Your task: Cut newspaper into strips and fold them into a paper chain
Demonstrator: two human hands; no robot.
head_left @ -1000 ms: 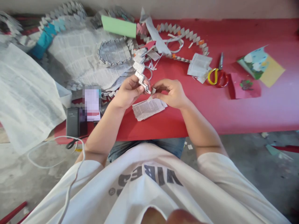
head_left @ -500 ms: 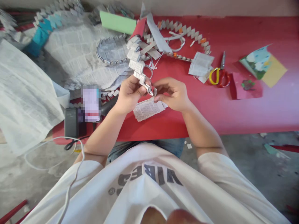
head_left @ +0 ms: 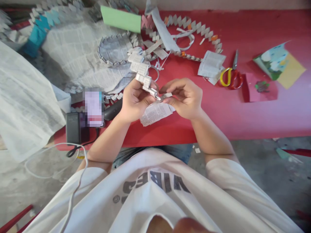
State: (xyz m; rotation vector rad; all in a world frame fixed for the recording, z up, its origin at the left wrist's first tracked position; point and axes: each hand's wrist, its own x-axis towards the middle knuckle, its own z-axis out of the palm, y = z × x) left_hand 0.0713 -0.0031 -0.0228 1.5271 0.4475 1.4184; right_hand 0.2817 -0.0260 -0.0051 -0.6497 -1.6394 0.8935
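1. Red table (head_left: 206, 119) fills my head view, crowded on the left, with a printed newspaper sheet (head_left: 70, 48), a green paper (head_left: 121, 19) and several paper chains spread behind the hands.
2. I have the left hand (head_left: 134, 102) pinching one folded-paper chain (head_left: 139, 68) near its lower end; the chain runs up and away from the fingers, above the table's near-middle.
3. I have the right hand (head_left: 186, 97) holding one small folded slip (head_left: 167, 95) between thumb and fingertips, just beside the chain's end; whether they touch I cannot tell.
4. Blocking my sight: the fingers hide part of the chain's end, and the left forearm partly covers a black rounded object (head_left: 113, 111).
5. Below the hands lies one stack of printed slips (head_left: 156, 115), too overlapped for me to count.
6. My count of the rest: one pair of scissors (head_left: 229, 77) with two handle loops, yellow and red; one pink card (head_left: 268, 94); one black power bank (head_left: 73, 129); one phone (head_left: 93, 108), its screen blurred; four orange patches on the chain beyond (head_left: 200, 29).
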